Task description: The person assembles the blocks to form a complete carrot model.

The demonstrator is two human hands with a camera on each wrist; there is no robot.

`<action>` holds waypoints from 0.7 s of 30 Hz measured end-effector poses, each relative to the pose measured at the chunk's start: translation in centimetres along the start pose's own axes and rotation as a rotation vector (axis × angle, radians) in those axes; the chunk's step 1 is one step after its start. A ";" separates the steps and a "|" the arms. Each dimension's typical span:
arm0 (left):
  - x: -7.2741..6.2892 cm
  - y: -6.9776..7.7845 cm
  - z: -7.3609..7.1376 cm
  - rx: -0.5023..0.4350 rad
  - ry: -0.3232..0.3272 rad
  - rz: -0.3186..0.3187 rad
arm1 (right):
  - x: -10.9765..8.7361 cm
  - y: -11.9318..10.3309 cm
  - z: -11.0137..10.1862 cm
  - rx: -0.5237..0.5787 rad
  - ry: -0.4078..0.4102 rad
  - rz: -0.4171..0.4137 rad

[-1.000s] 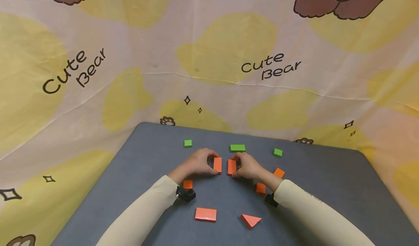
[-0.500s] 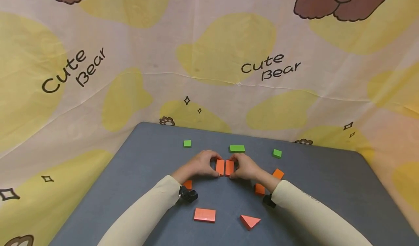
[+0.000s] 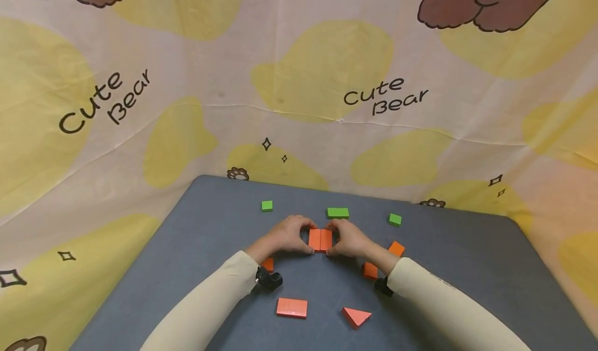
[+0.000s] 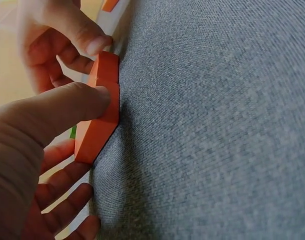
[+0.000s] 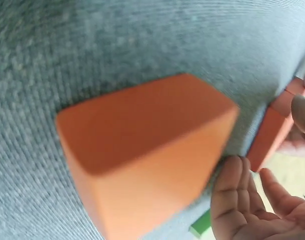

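- Your left hand [image 3: 287, 234] is bent into a C, thumb and fingers apart only by the length of what they pinch: the left smooth orange-red rectangular block [image 3: 314, 240].
- Your right hand [image 3: 349, 238] mirrors it, thumb and fingers curved round the ends of the right smooth orange-red rectangular block [image 3: 326, 240].
- Those two blocks are on the blue-grey, fabric-textured worktop [image 3: 322, 283], long sides together, a thin seam showing between them.
- Just beyond your hands lies a green rectangular block [image 3: 338, 213], with a small green block [image 3: 267, 206] to its left and a second small green block [image 3: 395, 219] to its right.
- An orange block [image 3: 268, 264] is partly hidden by your left wrist; a second orange block [image 3: 370, 270] sits beside your right wrist, a third orange block [image 3: 396, 248] beyond that forearm.
- Nearer you lie a coral-red rectangular block [image 3: 291, 308] and, to its right, a coral-red triangular block [image 3: 357, 317].
- Behind the worktop hangs a pale cloth [image 3: 308, 94] with yellow patches and "Cute Bear" lettering.
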State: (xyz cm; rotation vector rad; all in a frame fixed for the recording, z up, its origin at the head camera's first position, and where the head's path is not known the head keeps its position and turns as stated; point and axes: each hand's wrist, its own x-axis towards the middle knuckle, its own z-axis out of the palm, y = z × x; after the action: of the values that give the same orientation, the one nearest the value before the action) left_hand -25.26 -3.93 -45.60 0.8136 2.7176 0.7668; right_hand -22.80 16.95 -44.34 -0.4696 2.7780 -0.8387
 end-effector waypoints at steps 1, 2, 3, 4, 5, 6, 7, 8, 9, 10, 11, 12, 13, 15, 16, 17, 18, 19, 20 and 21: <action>0.0 0.0 0.0 0.000 0.000 0.001 | -0.2 -0.1 -0.2 0.014 -0.009 0.005; -0.1 0.0 0.0 -0.004 -0.002 0.000 | -0.4 -0.1 -0.4 0.032 -0.015 0.013; -0.1 0.0 0.0 -0.009 -0.004 0.002 | -0.7 -0.1 -0.7 0.048 -0.020 0.019; -0.2 -0.1 -0.1 -0.014 -0.007 0.002 | -1.0 -0.1 -1.0 0.063 -0.024 0.026; -0.2 -0.1 -0.1 -0.019 -0.009 0.002 | -1.3 -0.1 -1.4 0.077 -0.026 0.030; -0.3 -0.1 -0.1 -0.031 -0.009 0.003 | -1.7 0.0 -1.7 0.087 -0.023 0.036; -0.4 -0.2 -0.1 -0.040 -0.009 0.001 | -2.0 0.1 -2.1 0.097 -0.017 0.038; -0.4 -0.3 -0.1 -0.046 -0.009 0.001 | -2.4 0.3 -2.5 0.097 -0.007 0.032; -0.5 -0.4 -0.2 -0.048 -0.009 -0.001 | -2.8 0.5 -2.9 0.091 0.002 0.023; -0.6 -0.4 -0.2 -0.052 -0.008 -0.002 | -3.2 0.8 -3.2 0.086 0.014 0.015; -0.7 -0.5 -0.2 -0.052 -0.005 -0.001 | -3.7 1.2 -3.6 0.077 0.028 0.007; -0.7 -0.5 -0.2 -0.050 -0.005 0.000 | -4.2 1.6 -4.0 0.065 0.042 -0.001; -0.8 -0.6 -0.1 -0.041 -0.007 0.000 | -4.7 2.0 -4.4 0.047 0.054 -0.012; -0.8 -0.6 -0.1 -0.033 -0.008 0.004 | -5.7 2.8 -5.1 0.003 0.077 -0.025; -0.8 -0.6 -0.1 -0.033 -0.008 0.008 | -6.2 3.2 -5.4 -0.020 0.089 -0.022; -0.8 -0.6 -0.1 -0.031 -0.009 0.009 | -6.7 3.6 -5.7 -0.043 0.099 -0.021; -0.8 -0.6 -0.1 -0.031 -0.010 0.010 | -7.1 3.9 -5.9 -0.065 0.109 -0.019; -0.8 -0.6 -0.2 -0.033 -0.010 0.011 | -7.5 4.3 -6.1 -0.084 0.119 -0.020; -0.8 -0.6 -0.2 -0.037 -0.009 0.010 | -7.9 4.6 -6.2 -0.100 0.128 -0.019; -0.8 -0.6 -0.3 -0.037 -0.010 0.007 | -8.2 5.0 -6.2 -0.115 0.139 -0.012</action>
State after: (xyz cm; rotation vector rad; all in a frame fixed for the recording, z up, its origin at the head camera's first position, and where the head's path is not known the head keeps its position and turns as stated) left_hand -25.01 -4.93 -45.66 0.8173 2.6848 0.8091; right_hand -18.12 26.90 -41.25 -0.4640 2.9657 -0.7439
